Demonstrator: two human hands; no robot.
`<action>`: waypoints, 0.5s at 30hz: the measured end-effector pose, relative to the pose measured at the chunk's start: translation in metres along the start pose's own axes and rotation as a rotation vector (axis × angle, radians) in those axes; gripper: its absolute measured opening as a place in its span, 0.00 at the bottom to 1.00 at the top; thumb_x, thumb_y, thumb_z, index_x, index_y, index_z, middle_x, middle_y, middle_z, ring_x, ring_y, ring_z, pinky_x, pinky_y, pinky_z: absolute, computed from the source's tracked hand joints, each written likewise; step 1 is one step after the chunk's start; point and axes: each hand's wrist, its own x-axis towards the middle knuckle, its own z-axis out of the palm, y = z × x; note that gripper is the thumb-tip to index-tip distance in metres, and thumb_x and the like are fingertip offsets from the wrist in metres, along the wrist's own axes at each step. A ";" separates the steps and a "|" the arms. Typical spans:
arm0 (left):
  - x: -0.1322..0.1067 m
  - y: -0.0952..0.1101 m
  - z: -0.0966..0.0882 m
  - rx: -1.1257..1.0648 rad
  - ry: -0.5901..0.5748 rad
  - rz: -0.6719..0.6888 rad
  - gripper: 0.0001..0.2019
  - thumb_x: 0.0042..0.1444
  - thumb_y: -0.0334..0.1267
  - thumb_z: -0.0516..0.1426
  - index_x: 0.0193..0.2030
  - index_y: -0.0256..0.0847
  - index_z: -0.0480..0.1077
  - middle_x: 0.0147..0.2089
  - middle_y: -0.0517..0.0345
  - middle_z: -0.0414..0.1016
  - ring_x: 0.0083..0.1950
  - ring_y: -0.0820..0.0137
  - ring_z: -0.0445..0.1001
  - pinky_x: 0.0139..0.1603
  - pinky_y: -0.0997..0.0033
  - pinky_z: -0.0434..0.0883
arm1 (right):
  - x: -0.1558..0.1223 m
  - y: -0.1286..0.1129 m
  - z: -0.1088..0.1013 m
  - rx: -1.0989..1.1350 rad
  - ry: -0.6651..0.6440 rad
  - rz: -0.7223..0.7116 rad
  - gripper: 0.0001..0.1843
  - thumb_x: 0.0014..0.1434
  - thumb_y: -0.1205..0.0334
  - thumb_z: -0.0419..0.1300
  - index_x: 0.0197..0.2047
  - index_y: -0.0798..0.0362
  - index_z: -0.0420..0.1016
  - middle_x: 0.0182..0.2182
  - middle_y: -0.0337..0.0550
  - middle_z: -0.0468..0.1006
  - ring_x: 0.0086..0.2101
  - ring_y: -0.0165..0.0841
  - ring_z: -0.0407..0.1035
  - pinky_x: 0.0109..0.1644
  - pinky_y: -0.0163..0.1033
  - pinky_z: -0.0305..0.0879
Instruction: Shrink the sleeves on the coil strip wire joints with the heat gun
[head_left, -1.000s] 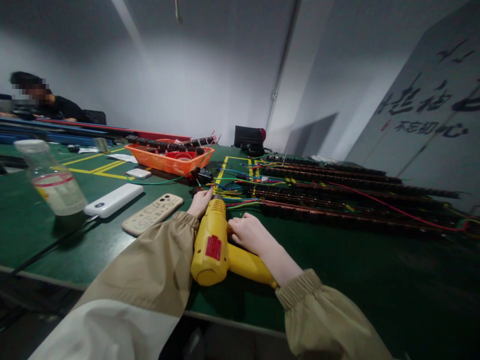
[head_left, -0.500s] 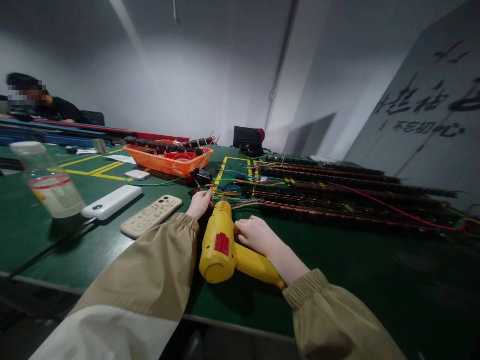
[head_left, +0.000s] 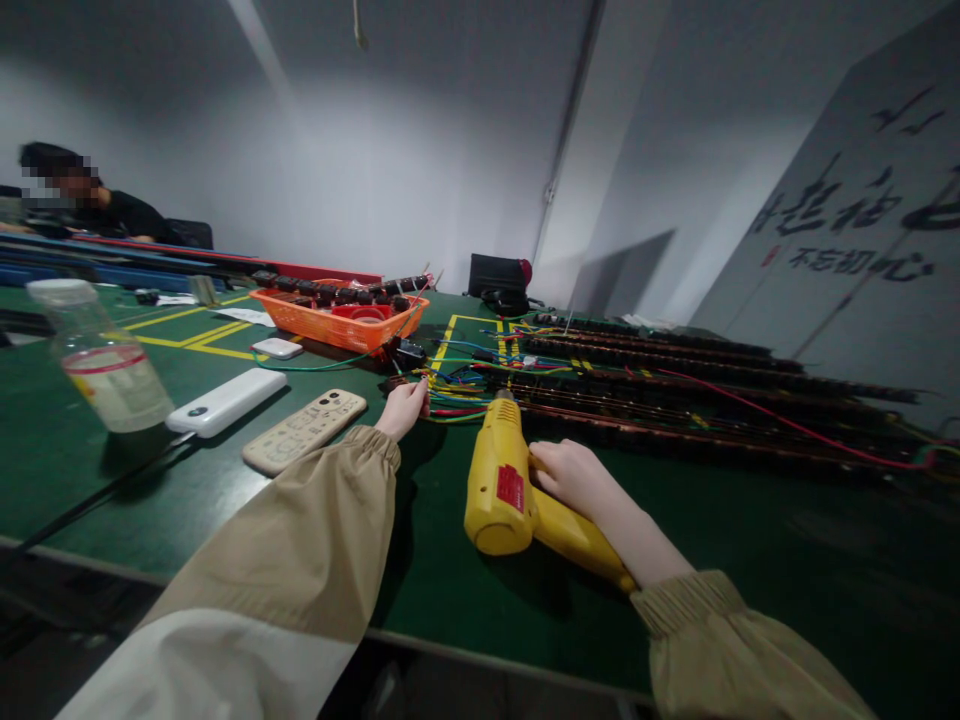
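Observation:
My right hand [head_left: 576,478] is wrapped round the handle of a yellow heat gun [head_left: 501,480], whose nozzle points away from me at the wire ends. A red label shows on the gun's body. My left hand [head_left: 405,408] is closed at the near end of a bundle of coloured wires [head_left: 457,388]; its fingertips look pinched on the wires, though the exact grip is too small to see clearly. The wires run to long dark strips [head_left: 645,400] lying on the right of the green table [head_left: 442,570].
An orange basket [head_left: 337,325] holding dark segmented strips stands beyond my left hand. Left of me are a patterned phone case [head_left: 300,435], a white power bank [head_left: 229,402] with a cable, and a clear bottle [head_left: 112,375]. Another person [head_left: 112,205] sits at the far left.
The heat gun has moved to the right in my right hand, away from my left hand. My left hand stays almost where it was, at the wires.

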 end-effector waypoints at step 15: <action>-0.003 0.008 -0.003 0.073 0.025 -0.001 0.22 0.56 0.49 0.48 0.16 0.39 0.62 0.17 0.59 0.63 0.24 0.72 0.62 0.30 0.71 0.58 | 0.028 -0.058 -0.008 -0.005 0.080 -0.197 0.13 0.63 0.55 0.56 0.44 0.57 0.71 0.41 0.42 0.74 0.41 0.32 0.70 0.49 0.47 0.66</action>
